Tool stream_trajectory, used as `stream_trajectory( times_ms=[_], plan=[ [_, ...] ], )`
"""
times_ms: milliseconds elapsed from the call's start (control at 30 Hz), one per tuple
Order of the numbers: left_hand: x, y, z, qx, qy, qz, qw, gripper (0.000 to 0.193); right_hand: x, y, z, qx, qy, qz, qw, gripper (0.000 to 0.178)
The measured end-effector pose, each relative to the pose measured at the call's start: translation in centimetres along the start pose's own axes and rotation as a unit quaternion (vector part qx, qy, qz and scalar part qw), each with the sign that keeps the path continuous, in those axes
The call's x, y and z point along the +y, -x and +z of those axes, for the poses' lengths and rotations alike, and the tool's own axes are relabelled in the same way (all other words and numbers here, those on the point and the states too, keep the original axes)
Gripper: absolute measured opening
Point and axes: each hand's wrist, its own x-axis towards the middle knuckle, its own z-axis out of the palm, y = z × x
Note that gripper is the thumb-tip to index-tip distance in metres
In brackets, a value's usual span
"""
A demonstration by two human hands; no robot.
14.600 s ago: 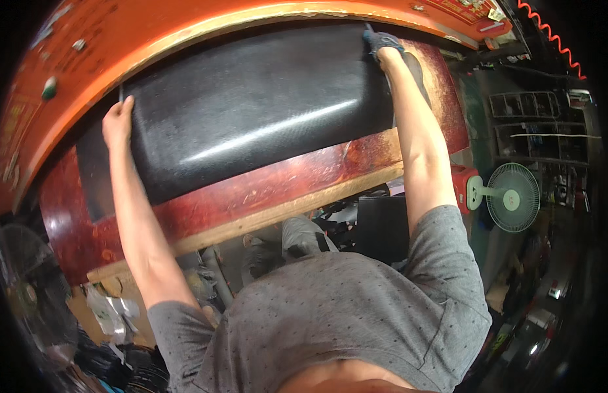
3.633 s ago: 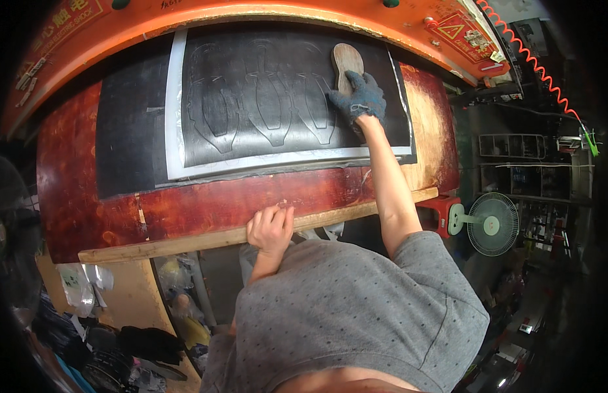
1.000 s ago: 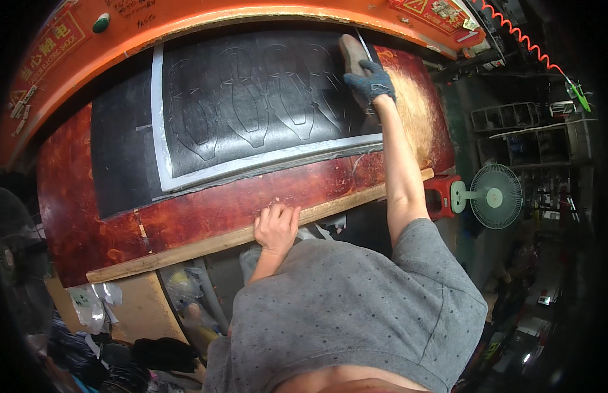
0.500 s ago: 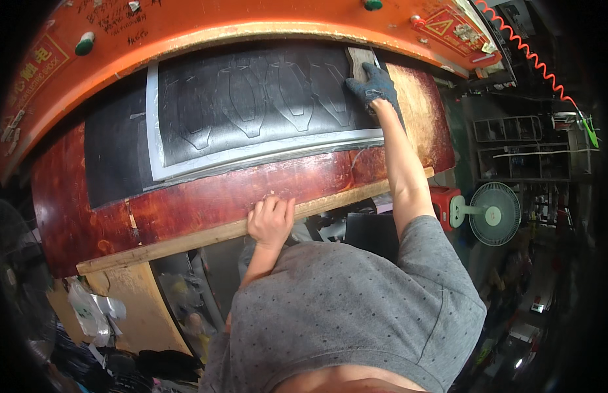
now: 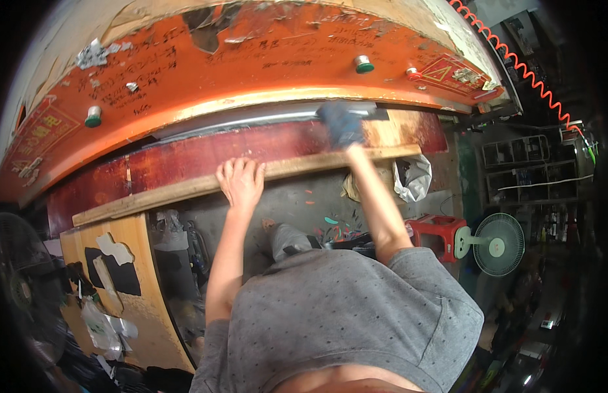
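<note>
My left hand lies flat with fingers spread on the wooden strip along the front edge of the red-brown press bed. My right hand, in a dark blue glove and blurred by motion, reaches up to the narrow slot between the bed and the orange machine front. A thin grey edge of the dark mat shows in that slot; the rest of the mat is hidden. What the glove holds cannot be made out.
Green buttons and a red one sit on the orange front. An orange coiled cable hangs at the upper right. A red stool, a standing fan and a white bag are to the right; a wooden cabinet stands to the left.
The patterned dark mat, fully exposed earlier, now shows only as a thin edge in the slot. My gloved right hand moved left and down to the slot. The view tilted upward.
</note>
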Motion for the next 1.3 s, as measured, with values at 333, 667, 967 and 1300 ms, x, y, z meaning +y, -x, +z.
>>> stream_trajectory(
  times_ms=[333, 667, 967, 1300],
  plan=[
    [-0.9, -3.0, 1.5, -0.056, -0.077, -0.007, 0.995, 0.037, -2.4, 7.5, 8.2, 0.137, -0.045, -0.107, 0.984, 0.066],
    [-0.9, -4.4, 0.9, -0.102, -0.096, -0.024, 0.99, 0.042, -3.7, 3.4, 6.0, -0.013, 0.012, -0.054, 0.998, 0.053],
    [0.4, -1.3, -1.0, -0.107, -0.093, -0.017, 0.99, 0.044, -4.7, 6.4, 4.0, -0.038, 0.017, -0.07, 0.997, 0.049],
    [4.4, 9.0, -6.2, -0.091, -0.005, -0.033, 0.995, 0.029, -0.2, 11.9, 0.8, -0.056, -0.203, 0.203, 0.956, 0.047]
  ],
)
